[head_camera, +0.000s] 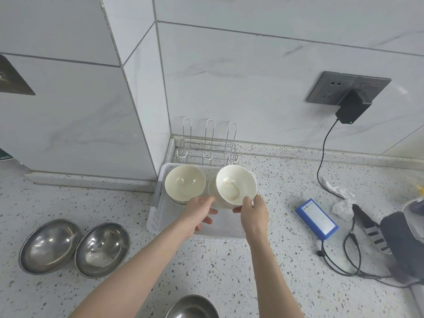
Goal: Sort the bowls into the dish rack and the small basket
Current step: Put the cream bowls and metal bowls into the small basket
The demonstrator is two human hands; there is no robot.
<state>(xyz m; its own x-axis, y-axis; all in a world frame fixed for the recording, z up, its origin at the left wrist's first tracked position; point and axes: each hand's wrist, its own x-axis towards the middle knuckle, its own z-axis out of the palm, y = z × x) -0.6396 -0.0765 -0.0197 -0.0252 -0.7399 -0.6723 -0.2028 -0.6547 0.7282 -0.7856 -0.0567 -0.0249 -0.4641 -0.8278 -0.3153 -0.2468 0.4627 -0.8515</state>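
Observation:
A white plastic basket (158, 214) stands in the counter corner with a wire dish rack (206, 148) behind it. A cream bowl (184, 184) sits in the basket's far left part. My right hand (253, 214) pinches the near rim of a second cream bowl (235, 183), held tilted over the basket's far right; another white bowl (212, 189) shows partly beneath it. My left hand (198, 212) hovers over the basket with fingers extended, fingertips near the left bowl, holding nothing. Three steel bowls lie on the counter: two at the left (49, 245) (103, 249) and one at the bottom edge (192, 306).
A blue battery pack (316, 218) with black cables lies to the right, beside crumpled tissue (339, 198) and dark cloth (401, 244). A charger (352, 109) hangs from the wall socket. Tiled walls close the corner behind the rack.

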